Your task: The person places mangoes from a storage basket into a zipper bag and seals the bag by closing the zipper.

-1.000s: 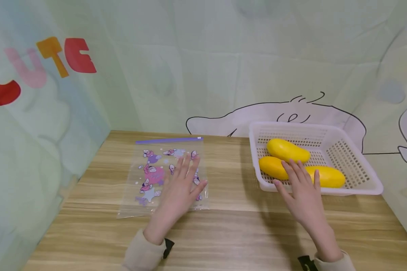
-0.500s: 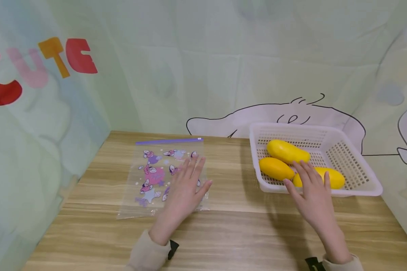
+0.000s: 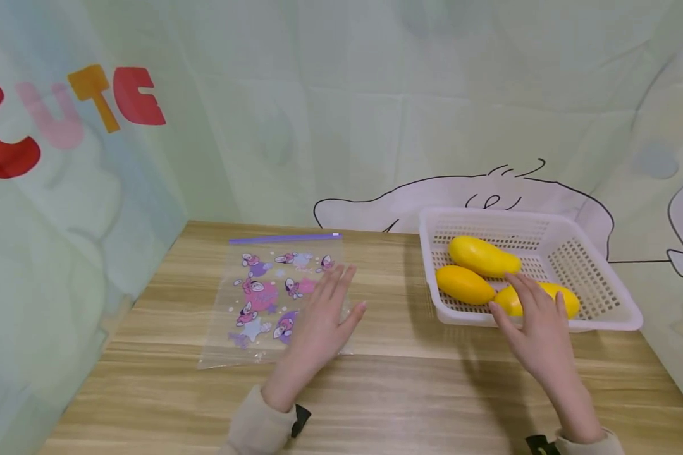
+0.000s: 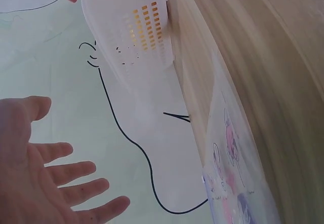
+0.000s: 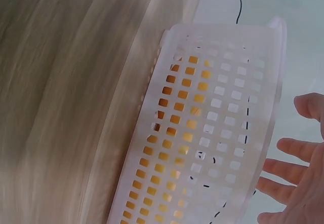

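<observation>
My left hand (image 3: 321, 323) hovers over the right part of a clear zip bag (image 3: 256, 294) with pink and purple cartoon prints and a purple slider strip. Its fingers are spread and hold nothing, as the left wrist view also shows. On the right, my right hand (image 3: 537, 332) is held above the near rim of a white plastic basket (image 3: 606, 284), fingers apart and slightly bent, gripping nothing. Inside the basket lie three yellow mangoes: one at the back (image 3: 482, 256), one at the left (image 3: 463, 284) and one at the front (image 3: 563, 300), partly hidden by my right hand.
The bag lies flat on a wood-grain table (image 3: 387, 398), with a strip of tabletop between it and the basket. A pale printed cloth (image 3: 347, 126) hangs behind the table and along its sides. The basket stands near the back cloth.
Both hands have drifted to the right and slightly toward the person. More of the bag's print and of the left mango now shows. Bag, basket and mangoes have stayed in place.
</observation>
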Motion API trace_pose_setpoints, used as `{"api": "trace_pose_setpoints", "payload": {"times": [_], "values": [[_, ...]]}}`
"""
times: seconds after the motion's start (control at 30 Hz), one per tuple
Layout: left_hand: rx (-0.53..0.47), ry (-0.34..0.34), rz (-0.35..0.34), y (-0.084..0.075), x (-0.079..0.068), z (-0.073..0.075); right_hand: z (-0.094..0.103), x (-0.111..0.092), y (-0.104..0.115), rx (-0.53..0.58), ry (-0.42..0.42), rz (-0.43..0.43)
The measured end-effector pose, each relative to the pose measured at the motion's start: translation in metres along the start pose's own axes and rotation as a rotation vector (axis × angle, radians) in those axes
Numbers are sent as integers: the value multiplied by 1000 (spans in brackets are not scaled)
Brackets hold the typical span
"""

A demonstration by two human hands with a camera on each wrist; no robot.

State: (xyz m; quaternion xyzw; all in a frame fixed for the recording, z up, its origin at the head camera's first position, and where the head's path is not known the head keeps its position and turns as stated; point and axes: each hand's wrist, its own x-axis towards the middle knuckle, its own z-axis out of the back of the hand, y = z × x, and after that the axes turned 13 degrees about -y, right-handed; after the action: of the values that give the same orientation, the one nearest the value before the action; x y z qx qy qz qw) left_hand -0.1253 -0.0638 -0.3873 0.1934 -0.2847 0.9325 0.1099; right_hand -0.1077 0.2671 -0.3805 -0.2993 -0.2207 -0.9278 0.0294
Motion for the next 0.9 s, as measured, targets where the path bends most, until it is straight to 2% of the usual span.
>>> {"api": "trace_pose_setpoints", "payload": {"times": [0.37,0.67,0.9], "values": [[-74,-1,2,-9,0,-6,6,-1,-17,33,-35,-8],[-96,-19,-25,-11,2,-14,11,0,-27,35,-25,-29],[-149,25,14,-14,4,-17,13,1,-33,16,-15,-51]]}}
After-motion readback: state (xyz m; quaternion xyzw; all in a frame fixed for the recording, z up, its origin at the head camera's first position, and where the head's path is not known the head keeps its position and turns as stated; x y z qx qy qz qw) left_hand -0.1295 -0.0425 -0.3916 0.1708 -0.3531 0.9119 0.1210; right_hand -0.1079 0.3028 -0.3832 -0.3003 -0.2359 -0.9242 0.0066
